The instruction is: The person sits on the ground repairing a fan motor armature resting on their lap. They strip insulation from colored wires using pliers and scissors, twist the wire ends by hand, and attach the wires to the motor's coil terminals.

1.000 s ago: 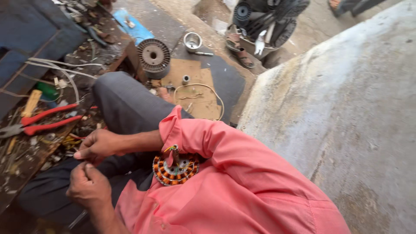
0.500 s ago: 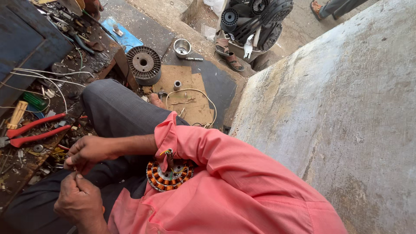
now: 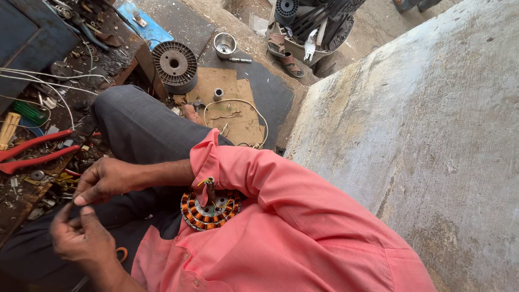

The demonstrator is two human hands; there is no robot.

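I see the stator (image 3: 210, 209) resting in the lap, its copper coils wound all the way round, so the winding looks done to me. My right hand (image 3: 108, 179) and left hand (image 3: 81, 238) meet just left of it, each pinching something thin between fingertips, probably a wire lead, though it's too fine to tell. Red pliers (image 3: 30, 151) lie untouched on the bench (image 3: 32, 32); lead work seems left.

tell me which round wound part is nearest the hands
The orange-wound stator in the lap, beside the right hand; the grey ribbed spool sits farther off on the ground.
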